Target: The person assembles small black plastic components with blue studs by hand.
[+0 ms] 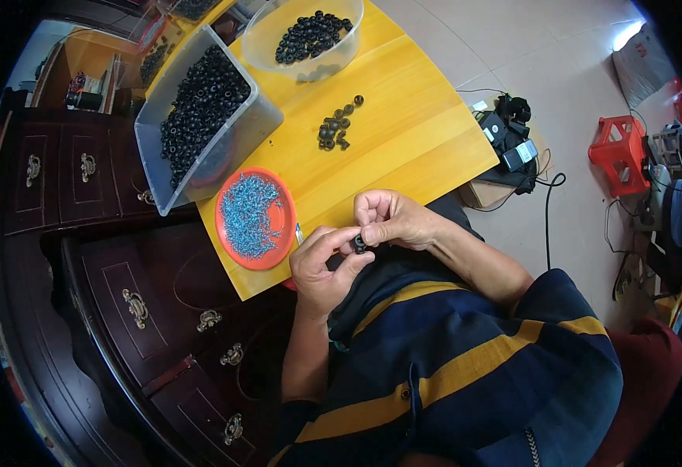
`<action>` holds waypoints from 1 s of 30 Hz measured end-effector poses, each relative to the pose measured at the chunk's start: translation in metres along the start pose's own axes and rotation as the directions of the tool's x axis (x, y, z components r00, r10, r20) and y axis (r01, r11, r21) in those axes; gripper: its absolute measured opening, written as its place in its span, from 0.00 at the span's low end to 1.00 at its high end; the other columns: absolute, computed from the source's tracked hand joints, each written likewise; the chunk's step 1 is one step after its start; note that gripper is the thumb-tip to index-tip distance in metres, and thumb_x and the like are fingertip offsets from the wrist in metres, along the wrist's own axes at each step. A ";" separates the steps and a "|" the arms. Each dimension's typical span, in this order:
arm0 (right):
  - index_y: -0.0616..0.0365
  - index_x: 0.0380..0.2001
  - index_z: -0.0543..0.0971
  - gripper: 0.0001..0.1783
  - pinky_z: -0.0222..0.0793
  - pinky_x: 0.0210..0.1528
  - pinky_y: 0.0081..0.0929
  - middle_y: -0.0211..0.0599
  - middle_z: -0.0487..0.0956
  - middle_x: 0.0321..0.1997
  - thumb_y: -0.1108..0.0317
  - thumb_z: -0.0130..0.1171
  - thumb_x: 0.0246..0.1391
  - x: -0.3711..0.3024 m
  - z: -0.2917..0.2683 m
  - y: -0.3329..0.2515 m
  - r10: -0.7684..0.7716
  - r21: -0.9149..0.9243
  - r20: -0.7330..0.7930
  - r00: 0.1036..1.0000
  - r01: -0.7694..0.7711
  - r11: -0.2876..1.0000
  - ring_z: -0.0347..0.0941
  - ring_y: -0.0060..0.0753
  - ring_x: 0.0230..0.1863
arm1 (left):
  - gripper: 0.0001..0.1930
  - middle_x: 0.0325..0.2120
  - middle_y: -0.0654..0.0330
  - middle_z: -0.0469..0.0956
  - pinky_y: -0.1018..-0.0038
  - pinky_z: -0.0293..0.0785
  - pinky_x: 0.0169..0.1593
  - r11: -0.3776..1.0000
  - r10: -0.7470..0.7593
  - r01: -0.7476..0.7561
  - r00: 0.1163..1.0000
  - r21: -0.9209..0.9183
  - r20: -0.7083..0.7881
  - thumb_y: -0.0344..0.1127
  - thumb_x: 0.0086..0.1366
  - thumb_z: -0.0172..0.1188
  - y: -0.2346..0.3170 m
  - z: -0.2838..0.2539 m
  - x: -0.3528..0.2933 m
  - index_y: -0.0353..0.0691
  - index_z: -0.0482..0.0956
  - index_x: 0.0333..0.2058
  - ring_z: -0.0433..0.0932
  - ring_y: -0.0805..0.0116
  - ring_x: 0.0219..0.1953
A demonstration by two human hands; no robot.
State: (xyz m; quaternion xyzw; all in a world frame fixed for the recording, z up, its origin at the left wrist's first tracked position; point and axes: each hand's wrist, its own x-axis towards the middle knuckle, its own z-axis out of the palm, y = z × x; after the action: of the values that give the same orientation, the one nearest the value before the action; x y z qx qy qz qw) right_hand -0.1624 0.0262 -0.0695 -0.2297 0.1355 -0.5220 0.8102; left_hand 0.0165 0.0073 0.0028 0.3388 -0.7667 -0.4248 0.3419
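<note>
Head view shows a dark wooden cabinet (115,311) at your far left, its drawers fitted with ornate metal handles. Next comes a translucent plastic bin (255,130) at the left edge of the yellow worktop (419,101), holding a deep heap of round beads (205,109), all black. Just beside the bin, on your side of it, an orange-red plate (285,233) sits on the worktop, most of its base covered with tiny blue pieces (247,218); a bare patch shows toward its right rim. Farther from you stands a clear round bowl (257,47) with a smaller black heap (310,39) in it. Between the bowl and your hands, a loose cluster (333,124) of similar pieces lies directly on the worktop.

Your left hand (321,265) has its grip pinching one black part (359,244) between thumb and forefinger — the part is up in the air, near your lap. Your right hand (403,222) meets it from the other side, thumb at the part's upper end and fingers curled; whether that grip pinches anything itself, you cannot tell. Farther right, dark electronic gear (504,124) sits beyond the worktop's corner — then a red stool (619,132) and a grey bag (648,66).
</note>
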 end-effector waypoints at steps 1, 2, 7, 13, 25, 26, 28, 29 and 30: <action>0.54 0.32 0.74 0.12 0.68 0.35 0.16 0.29 0.82 0.31 0.69 0.70 0.53 0.001 0.000 -0.002 0.001 -0.008 0.024 1.000 -0.001 1.000 0.76 0.18 0.32 | 0.18 0.26 0.63 0.78 0.79 0.70 0.35 1.000 -0.002 0.002 1.000 0.000 -0.001 0.23 0.48 0.74 0.000 -0.001 0.000 0.33 0.82 0.39 0.74 0.75 0.28; 0.54 0.32 0.74 0.12 0.68 0.35 0.16 0.29 0.82 0.31 0.69 0.70 0.53 0.001 0.000 -0.003 0.003 -0.006 0.023 1.000 -0.003 1.000 0.76 0.18 0.32 | 0.18 0.26 0.63 0.77 0.79 0.70 0.35 1.000 -0.017 0.017 1.000 -0.015 0.014 0.24 0.48 0.74 0.000 -0.002 0.001 0.34 0.82 0.39 0.74 0.75 0.28; 0.55 0.32 0.74 0.12 0.69 0.36 0.15 0.30 0.81 0.31 0.67 0.69 0.54 0.005 0.008 -0.010 0.055 -0.001 0.001 0.998 -0.055 0.998 0.77 0.18 0.33 | 0.17 0.25 0.63 0.77 0.78 0.70 0.35 0.999 -0.011 0.010 1.000 0.037 0.013 0.25 0.47 0.75 0.003 -0.004 0.006 0.34 0.81 0.38 0.74 0.74 0.28; 0.56 0.32 0.74 0.13 0.68 0.35 0.15 0.29 0.81 0.30 0.65 0.69 0.54 0.009 -0.002 -0.007 0.071 0.015 0.013 0.997 -0.071 0.997 0.76 0.18 0.31 | 0.19 0.24 0.61 0.76 0.77 0.71 0.30 0.994 0.067 -0.064 0.997 0.086 -0.032 0.24 0.45 0.75 -0.004 -0.001 0.009 0.37 0.81 0.38 0.74 0.71 0.24; 0.54 0.28 0.72 0.15 0.65 0.28 0.16 0.27 0.78 0.25 0.66 0.71 0.52 0.013 0.000 -0.019 0.036 -0.138 -0.155 0.987 -0.058 0.989 0.71 0.16 0.26 | 0.20 0.25 0.60 0.77 0.77 0.72 0.31 0.983 0.043 -0.041 0.999 0.180 -0.007 0.24 0.48 0.74 -0.007 -0.004 0.020 0.34 0.82 0.43 0.76 0.70 0.26; 0.54 0.28 0.72 0.15 0.66 0.28 0.16 0.26 0.77 0.24 0.65 0.71 0.52 0.009 0.007 -0.024 0.036 -0.114 -0.193 0.980 -0.059 0.992 0.72 0.16 0.25 | 0.20 0.25 0.60 0.77 0.77 0.72 0.31 0.990 0.052 -0.053 0.999 0.130 0.009 0.24 0.48 0.74 -0.009 -0.001 0.024 0.34 0.82 0.42 0.76 0.70 0.25; 0.54 0.28 0.72 0.15 0.66 0.28 0.15 0.26 0.77 0.24 0.65 0.71 0.51 0.016 0.011 -0.019 0.039 -0.094 -0.181 0.983 -0.057 0.994 0.72 0.17 0.25 | 0.19 0.24 0.60 0.77 0.77 0.71 0.30 0.994 0.070 -0.070 0.998 0.088 0.007 0.26 0.49 0.74 -0.011 -0.002 0.026 0.35 0.83 0.42 0.76 0.71 0.26; 0.54 0.28 0.72 0.15 0.67 0.28 0.15 0.26 0.77 0.24 0.65 0.72 0.51 0.015 0.012 -0.022 0.047 -0.083 -0.172 0.984 -0.062 0.995 0.72 0.17 0.25 | 0.19 0.24 0.59 0.78 0.77 0.72 0.30 0.990 0.059 -0.058 0.998 0.127 -0.008 0.26 0.49 0.74 -0.006 -0.007 0.023 0.34 0.83 0.42 0.76 0.71 0.26; 0.54 0.27 0.72 0.15 0.66 0.28 0.15 0.26 0.77 0.25 0.67 0.73 0.50 0.019 0.011 -0.021 0.082 -0.043 -0.131 0.988 -0.089 0.995 0.72 0.17 0.26 | 0.19 0.24 0.59 0.78 0.77 0.72 0.30 0.989 0.063 -0.061 0.998 0.133 -0.015 0.26 0.49 0.75 -0.004 -0.007 0.020 0.34 0.83 0.42 0.76 0.71 0.26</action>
State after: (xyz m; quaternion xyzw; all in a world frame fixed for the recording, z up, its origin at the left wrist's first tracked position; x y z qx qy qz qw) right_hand -0.1660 0.0046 -0.0491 -0.2092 0.2099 -0.4969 0.8156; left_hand 0.0120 -0.0137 0.0072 0.3407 -0.8003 -0.3587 0.3388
